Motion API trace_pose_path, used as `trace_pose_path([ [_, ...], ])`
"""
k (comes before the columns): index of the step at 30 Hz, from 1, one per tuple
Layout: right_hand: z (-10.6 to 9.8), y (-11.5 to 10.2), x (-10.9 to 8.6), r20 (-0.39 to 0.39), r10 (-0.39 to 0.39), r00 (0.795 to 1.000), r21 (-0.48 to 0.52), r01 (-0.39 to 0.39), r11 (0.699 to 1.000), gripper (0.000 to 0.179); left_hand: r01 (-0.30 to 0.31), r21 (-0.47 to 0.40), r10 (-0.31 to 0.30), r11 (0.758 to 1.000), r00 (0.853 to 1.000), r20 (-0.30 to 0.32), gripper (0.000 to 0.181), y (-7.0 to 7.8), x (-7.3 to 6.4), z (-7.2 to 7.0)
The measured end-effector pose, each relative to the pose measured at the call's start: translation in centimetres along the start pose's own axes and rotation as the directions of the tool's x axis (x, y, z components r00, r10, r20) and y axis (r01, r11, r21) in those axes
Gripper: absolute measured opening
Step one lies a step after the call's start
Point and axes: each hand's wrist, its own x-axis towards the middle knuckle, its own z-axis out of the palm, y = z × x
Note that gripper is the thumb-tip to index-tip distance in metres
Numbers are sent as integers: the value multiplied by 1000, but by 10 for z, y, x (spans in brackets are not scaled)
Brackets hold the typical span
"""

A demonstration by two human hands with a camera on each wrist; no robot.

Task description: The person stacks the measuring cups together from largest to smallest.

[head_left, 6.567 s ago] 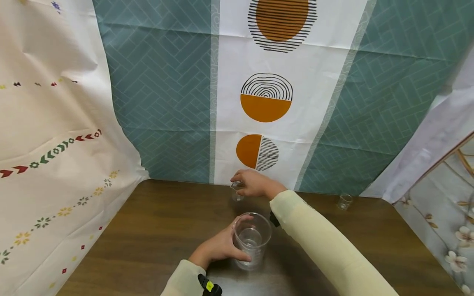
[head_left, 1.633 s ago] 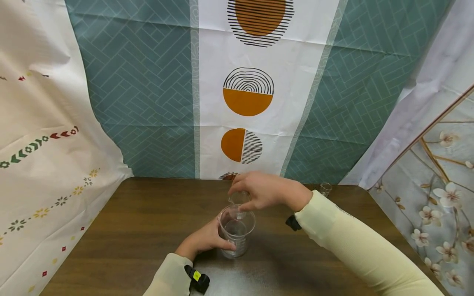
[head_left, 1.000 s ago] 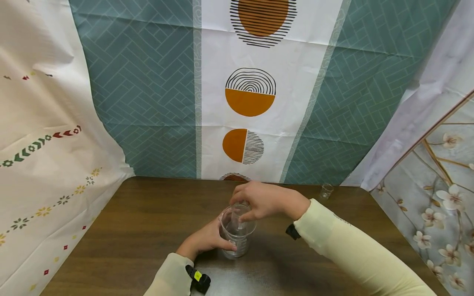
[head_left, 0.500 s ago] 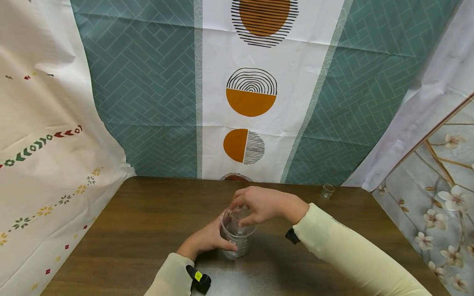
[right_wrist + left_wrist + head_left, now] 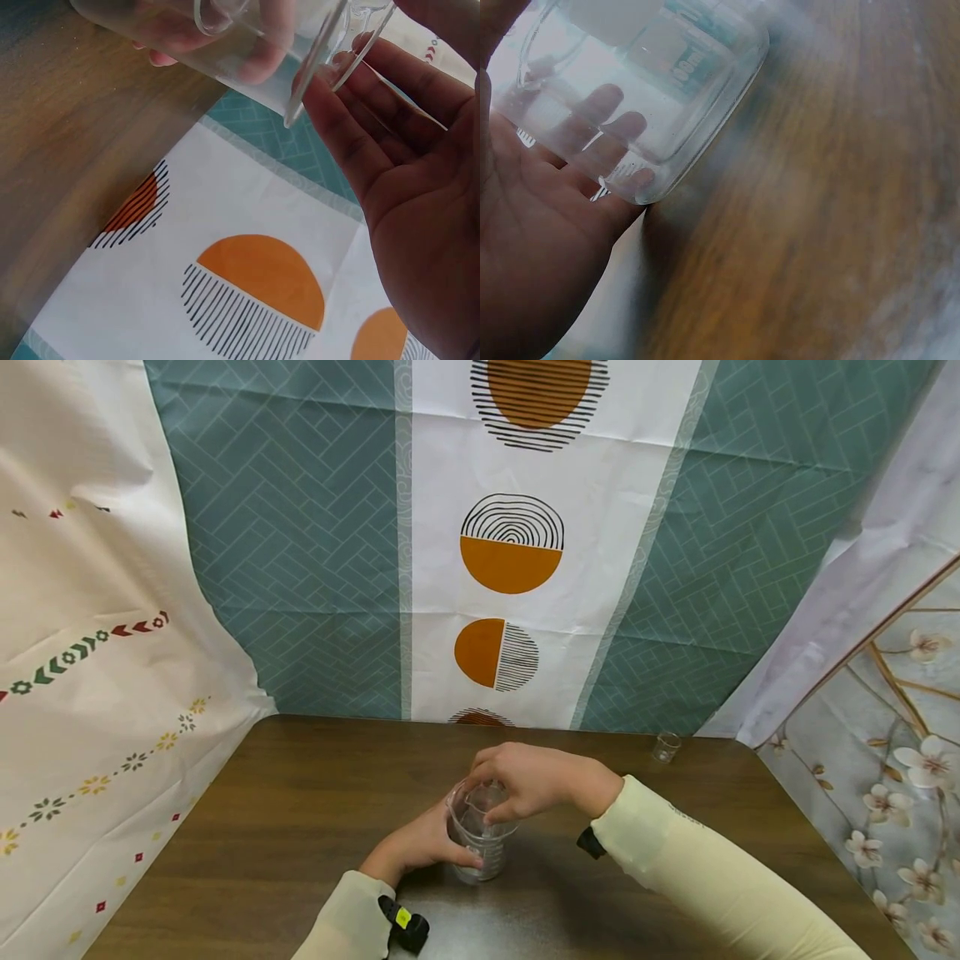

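Well inside left table edge (image 5: pixel 193 820), large beaker (image 5: pixel 491 858)

Head view from above, forward and down; wrist views close, large beaker (image 5: pixel 486 840) common to both.

The left arm (image 5: pixel 345 918) comes up from the bottom of the head view, its sleeve ending at the wrist. The left hand (image 5: pixel 423 843) is in a wide, curved grip, the thumb (image 5: pixel 467 857) on the near side, fingers around the far side.

The right arm (image 5: pixel 708 868) slants in from the lower right, also sleeved. The right hand (image 5: pixel 528 778) is just beyond the left hand, knuckles up, its fingers bent downward and pinching opposite the thumb.
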Motion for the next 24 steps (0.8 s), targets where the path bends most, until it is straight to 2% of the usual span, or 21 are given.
trace_pose_path([
  [5,2,0,1,2,-13,1000,1,13,1000,39,-20,-32,20,999,1000,14,112,0,0,1],
  [12,6,1,3,10,-27,1000,1,27,1000,40,0,-16,0,1000,1000,3,115,0,0,1],
  [24,15,2,7,43,-25,999,-3,25,1000,40,-10,-9,10,1000,1000,9,114,-1,1,-1],
])
